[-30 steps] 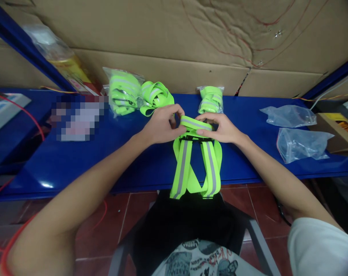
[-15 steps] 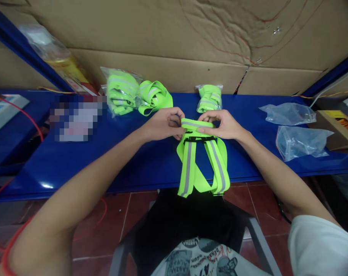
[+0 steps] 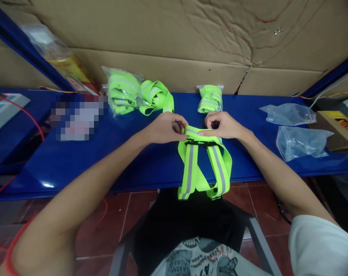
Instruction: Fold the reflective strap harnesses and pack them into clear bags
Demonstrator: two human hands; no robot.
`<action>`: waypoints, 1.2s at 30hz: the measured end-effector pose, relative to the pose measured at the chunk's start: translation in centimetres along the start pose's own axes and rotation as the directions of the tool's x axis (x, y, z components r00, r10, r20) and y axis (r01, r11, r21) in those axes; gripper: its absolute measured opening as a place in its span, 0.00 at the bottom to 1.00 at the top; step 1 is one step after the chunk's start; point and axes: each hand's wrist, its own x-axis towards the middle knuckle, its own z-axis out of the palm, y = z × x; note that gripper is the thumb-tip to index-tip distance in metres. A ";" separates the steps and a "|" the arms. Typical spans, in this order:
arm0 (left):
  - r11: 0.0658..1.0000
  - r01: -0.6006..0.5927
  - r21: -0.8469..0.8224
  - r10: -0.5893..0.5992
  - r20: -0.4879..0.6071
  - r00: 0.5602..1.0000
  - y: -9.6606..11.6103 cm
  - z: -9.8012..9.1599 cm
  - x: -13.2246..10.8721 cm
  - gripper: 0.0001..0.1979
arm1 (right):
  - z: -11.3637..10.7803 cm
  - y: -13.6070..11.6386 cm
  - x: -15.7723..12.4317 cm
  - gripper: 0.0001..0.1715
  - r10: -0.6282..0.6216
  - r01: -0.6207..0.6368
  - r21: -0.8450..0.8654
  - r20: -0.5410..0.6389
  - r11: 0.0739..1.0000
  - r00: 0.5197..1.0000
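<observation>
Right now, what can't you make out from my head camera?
All in the head view:
Green strap: the bit inside your left hand, covered by its fingers and thumb.
Pixelated patch: whatever lies there, masked by the blocks.
Cardboard box: its right end, cut off by the right edge.
Yellow container: its small print, too blurred to read.

Dim light is falling across the surface (image 3: 61, 161), glaring white in one spot at lower left. Wide-angle distortion is stretching the edges, the sleeve (image 3: 314, 245) at lower right is blurring, and coarse pixelation is masking a patch (image 3: 82, 119) at left.
</observation>
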 end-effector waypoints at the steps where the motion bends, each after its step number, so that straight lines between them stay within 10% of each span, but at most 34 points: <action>1: 1.000 -0.005 -0.002 0.005 0.003 1.000 0.0 0.1 0.0 0.18 | -0.1 0.1 0.0 0.35 0.019 -0.019 0.005 0.019 1.000 1.000; 20: 0.996 -0.091 0.019 0.090 0.047 0.995 0.0 -0.1 -0.2 0.18 | -0.2 -1.6 -0.2 0.27 0.189 -0.182 -0.053 0.272 0.982 0.944; 29: 0.966 -0.236 0.108 0.241 -0.030 0.970 -0.2 -0.5 0.1 0.19 | -0.1 -1.7 -0.2 0.25 0.088 -0.067 -0.125 0.180 0.990 0.980; 36: 0.992 -0.080 -0.097 0.082 0.014 0.997 0.0 -0.6 0.3 0.25 | 0.4 -2.0 -0.2 0.22 -0.017 0.028 -0.134 0.081 0.991 0.997</action>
